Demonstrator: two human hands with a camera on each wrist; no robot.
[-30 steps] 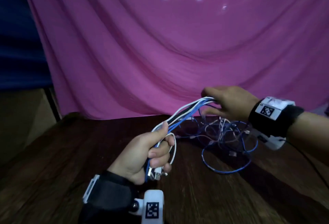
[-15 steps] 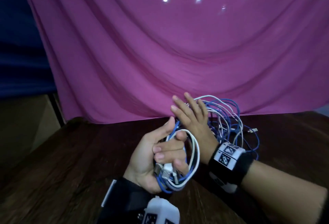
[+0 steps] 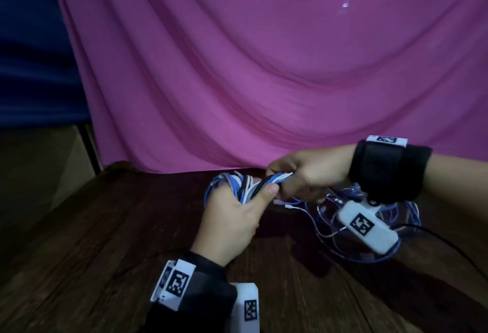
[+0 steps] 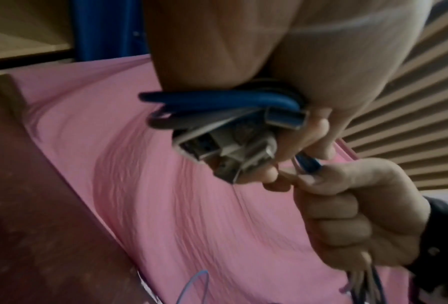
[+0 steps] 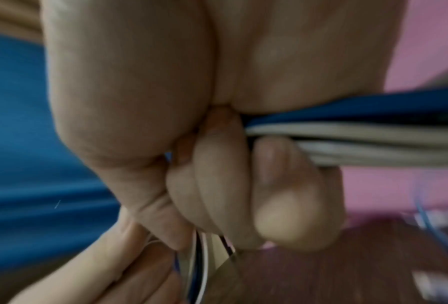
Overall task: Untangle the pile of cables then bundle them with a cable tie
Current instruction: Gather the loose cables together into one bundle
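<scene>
A bundle of blue, white and black cables [image 3: 260, 184] stretches between my two hands above the table. My left hand [image 3: 232, 211] grips the coiled end, thumb pressed over the strands. In the left wrist view several USB plugs [image 4: 225, 152] stick out of that fist beside a blue cable loop [image 4: 217, 99]. My right hand [image 3: 303, 174] grips the same bundle just to the right, fingers curled round it; the right wrist view shows the blue and white strands [image 5: 360, 131] running out of its fist. The loose rest of the cables [image 3: 369, 237] trails on the table under my right wrist. No cable tie is in view.
The dark wooden table [image 3: 105, 253] runs to the left and front of the hands. A pink cloth [image 3: 264, 81] hangs behind the table's far edge. A thin black wire [image 3: 449, 248] from my right wrist camera crosses the table at the right.
My right hand has swung from beside the left palm to the right and closed on the bundle. My left hand has turned over, now gripping the coil with its back up.
</scene>
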